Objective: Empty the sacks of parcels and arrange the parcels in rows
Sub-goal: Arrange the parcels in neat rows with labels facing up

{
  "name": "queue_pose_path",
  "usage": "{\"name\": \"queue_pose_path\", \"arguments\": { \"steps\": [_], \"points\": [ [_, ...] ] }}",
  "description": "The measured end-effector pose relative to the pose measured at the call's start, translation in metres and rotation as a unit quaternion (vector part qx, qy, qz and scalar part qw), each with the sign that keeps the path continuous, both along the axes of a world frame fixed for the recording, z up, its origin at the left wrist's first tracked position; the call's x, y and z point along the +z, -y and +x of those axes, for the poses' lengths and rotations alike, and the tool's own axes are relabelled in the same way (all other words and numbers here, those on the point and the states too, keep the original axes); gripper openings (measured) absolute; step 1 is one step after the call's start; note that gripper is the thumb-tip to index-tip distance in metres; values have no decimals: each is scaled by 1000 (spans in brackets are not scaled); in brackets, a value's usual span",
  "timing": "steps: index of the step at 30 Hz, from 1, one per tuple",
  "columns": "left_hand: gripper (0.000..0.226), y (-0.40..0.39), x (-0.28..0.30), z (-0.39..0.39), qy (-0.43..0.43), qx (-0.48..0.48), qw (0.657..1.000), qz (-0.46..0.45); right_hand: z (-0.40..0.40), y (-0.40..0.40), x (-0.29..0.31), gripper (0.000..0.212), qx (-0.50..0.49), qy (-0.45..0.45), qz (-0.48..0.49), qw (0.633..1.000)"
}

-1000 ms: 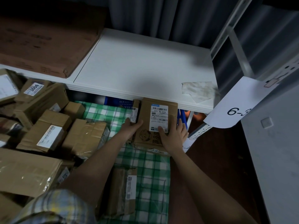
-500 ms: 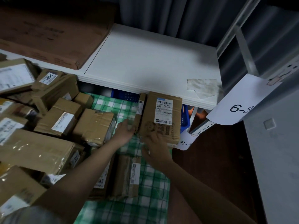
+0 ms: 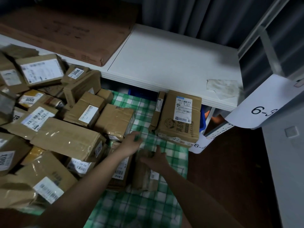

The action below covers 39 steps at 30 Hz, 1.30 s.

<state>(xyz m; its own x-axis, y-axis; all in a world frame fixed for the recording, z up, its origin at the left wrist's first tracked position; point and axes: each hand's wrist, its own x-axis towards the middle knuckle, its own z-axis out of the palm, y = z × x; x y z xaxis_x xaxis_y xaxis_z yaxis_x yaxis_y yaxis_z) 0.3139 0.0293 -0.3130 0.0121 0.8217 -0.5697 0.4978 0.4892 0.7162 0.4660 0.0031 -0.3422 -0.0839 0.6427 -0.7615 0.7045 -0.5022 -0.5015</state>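
A labelled cardboard parcel [image 3: 179, 116] stands tilted against the white table's edge, and a thin parcel [image 3: 158, 111] stands upright on its left. Both sit on the green checked cloth [image 3: 144, 209]. My left hand [image 3: 131, 142] hovers open over the cloth, between the taped box [image 3: 115, 120] and the labelled parcel, and holds nothing. My right hand [image 3: 154, 159] lies on the upper end of a small brown wrapped parcel [image 3: 144, 176] on the cloth, thumb raised and fingers spread. A heap of several cardboard parcels [image 3: 49, 122] fills the left side.
A white table [image 3: 172, 63] spans the back, with a large flat carton [image 3: 65, 30] on it and a crumpled paper [image 3: 222, 88]. A blue crate [image 3: 202, 124] sits under the table. Shelf labels 6-3 [image 3: 263, 111] hang at the right, above dark floor [image 3: 230, 170].
Both hands have let go of the labelled parcel and drawn back toward me. The right hand has come down onto the small brown wrapped parcel. The view has shifted left.
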Motion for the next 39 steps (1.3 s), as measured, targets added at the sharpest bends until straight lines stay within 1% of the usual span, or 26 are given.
{"name": "queue_pose_path", "arguments": {
  "steps": [3, 5, 7, 10, 12, 13, 14, 16, 17, 18, 19, 20, 21, 22, 24, 25, 26, 28, 29, 30, 33, 35, 36, 37, 38, 39],
  "points": [
    [43, 2, 4, -3, 26, 32, 999, -4, 10, 1, 25, 113, 72, 23, 86, 993],
    [41, 2, 6, -10, 44, 76, 996, -20, 21, 2, 51, 114, 120, -10, 178, 977],
    [51, 3, 10, -17, 92, 116, 986, -83, 29, 4, 80, 110, 134, -55, 313, 939],
    [74, 9, 25, -19, 211, 133, 950, -187, 31, 2, 110, 105, 117, -96, 498, 854],
    [83, 9, 44, -13, 291, 92, 924, -232, 28, -4, 114, 105, 119, -111, 569, 806],
    [83, 9, 55, -8, 321, 73, 914, -238, 25, -7, 114, 106, 120, -112, 590, 790],
    [80, 6, 62, -5, 347, 69, 906, -231, 22, -9, 112, 107, 122, -110, 601, 782],
    [70, 4, 74, 1, 414, 104, 879, -210, 20, -7, 111, 109, 141, -109, 611, 771],
    [64, 4, 78, 3, 449, 128, 861, -202, 23, -6, 110, 110, 150, -114, 608, 772],
    [60, 2, 78, 3, 465, 143, 852, -194, 24, -3, 110, 110, 153, -128, 591, 781],
    [56, 0, 80, 3, 476, 153, 848, -176, 25, -2, 110, 109, 136, -154, 562, 802],
    [51, -3, 82, 2, 466, 160, 858, -141, 25, -2, 113, 107, 101, -194, 514, 829],
    [46, -1, 77, 0, 452, 182, 867, -105, 26, 3, 111, 101, 44, -231, 476, 847],
    [46, -1, 87, -7, 435, 203, 876, -43, 20, 3, 126, 96, -12, -261, 452, 853],
    [59, -2, 88, -8, 425, 234, 874, 16, 17, -5, 124, 82, -93, -281, 371, 880],
    [59, -2, 88, -7, 417, 238, 876, 40, 17, -9, 122, 77, -111, -273, 344, 892],
    [52, 0, 87, -6, 416, 244, 874, 56, 19, -11, 118, 73, -120, -263, 318, 903],
    [30, 3, 86, -2, 407, 247, 877, 67, 22, -13, 110, 61, -110, -224, 307, 918],
    [24, 4, 85, -2, 402, 244, 880, 70, 22, -12, 109, 56, -104, -217, 310, 920],
    [24, 5, 82, -3, 399, 237, 883, 70, 22, -12, 108, 54, -100, -213, 317, 919],
    [39, 5, 80, -6, 392, 218, 893, 45, 22, -8, 106, 54, -93, -200, 341, 914],
    [26, 7, 77, -7, 393, 232, 889, 37, 25, -3, 98, 57, -79, -183, 349, 915],
    [22, 8, 73, -5, 393, 248, 885, 34, 29, 1, 91, 59, -69, -170, 346, 920],
    [24, 8, 69, -3, 382, 262, 886, 30, 34, 5, 84, 60, -57, -158, 334, 927],
    [30, 10, 65, -2, 359, 267, 894, 27, 40, 9, 78, 61, -46, -149, 319, 935],
    [35, 11, 60, 0, 317, 253, 914, 22, 47, 13, 69, 61, -34, -138, 309, 940]
  ]
}}
